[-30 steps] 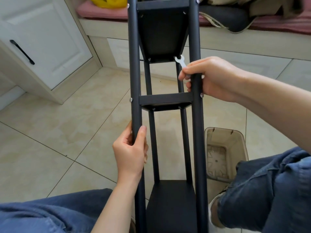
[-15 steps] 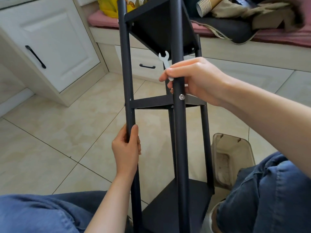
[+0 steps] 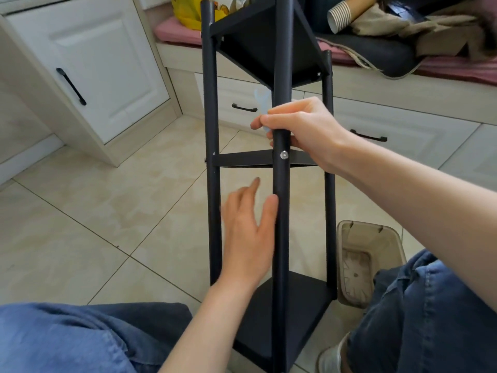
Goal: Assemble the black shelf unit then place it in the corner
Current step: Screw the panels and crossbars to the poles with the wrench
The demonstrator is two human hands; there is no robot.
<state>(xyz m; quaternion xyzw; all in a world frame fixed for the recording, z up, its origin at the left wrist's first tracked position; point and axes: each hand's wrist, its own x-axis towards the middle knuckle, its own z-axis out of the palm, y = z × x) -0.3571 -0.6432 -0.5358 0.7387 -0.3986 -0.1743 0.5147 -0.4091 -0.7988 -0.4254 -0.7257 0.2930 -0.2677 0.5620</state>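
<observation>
Around me: a white cabinet [image 3: 102, 63] at left, drawers [image 3: 242, 103] under a cushioned bench [image 3: 174, 32] ahead, and a translucent bin [image 3: 371, 226] on the tiles just beside the frame's right post. The black shelf unit [image 3: 281, 238] stands between my knees, its long axis running up and away toward the bench, with one corner post facing me. My right hand [image 3: 304, 130] grips that near post just above the middle shelf's bolt, with a small wrench [image 3: 261, 100] pinched in its fingers (blurred). My left hand [image 3: 247, 238] is spread flat with straight fingers, just left of the same post, lower down; I cannot tell whether it touches.
</observation>
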